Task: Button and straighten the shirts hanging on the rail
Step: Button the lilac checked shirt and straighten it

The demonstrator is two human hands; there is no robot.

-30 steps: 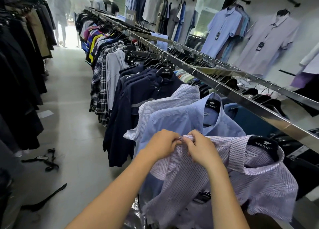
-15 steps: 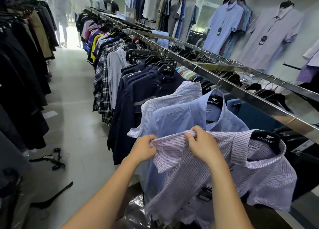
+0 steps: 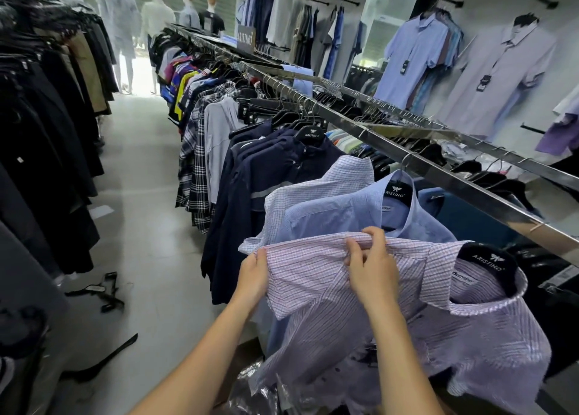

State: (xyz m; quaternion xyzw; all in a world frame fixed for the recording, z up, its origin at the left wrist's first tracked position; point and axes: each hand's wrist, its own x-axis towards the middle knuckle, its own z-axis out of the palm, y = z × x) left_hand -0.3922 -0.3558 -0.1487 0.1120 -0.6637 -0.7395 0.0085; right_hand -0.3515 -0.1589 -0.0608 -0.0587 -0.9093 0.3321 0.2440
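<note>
Plastic (image 3: 260,392) lies crumpled right below you, under the tail of the checked shirt (image 3: 313,336), and the cloth could catch or drag in it if you tug downward.

Your hands are apart and both clamped on that shirt. The left hand (image 3: 255,277) grips the open end of the short sleeve, and the right hand (image 3: 371,270) pinches the fold along the shoulder.

The shirt is the nearest one on the rail (image 3: 438,176). It hangs tilted on a black hanger (image 3: 488,266), with the sleeve stretched out toward the aisle, and that is where the risk lies. Pull the sleeve too hard to the left and the shoulder may slide off the hanger. The hanger could also swing and lift its hook off the rail (I cannot see the hook from here).

I cannot tell how many buttons are done up. If the front is open, anything you smooth now may wrinkle once you start buttoning.

Just behind, the pale blue shirt (image 3: 338,214) touches your work, so a wide sweep could knock its collar askew. Farther off, loose hangers (image 3: 100,286) lie on the floor (image 3: 141,195) of the aisle, and you could trip on them if you step back.
</note>
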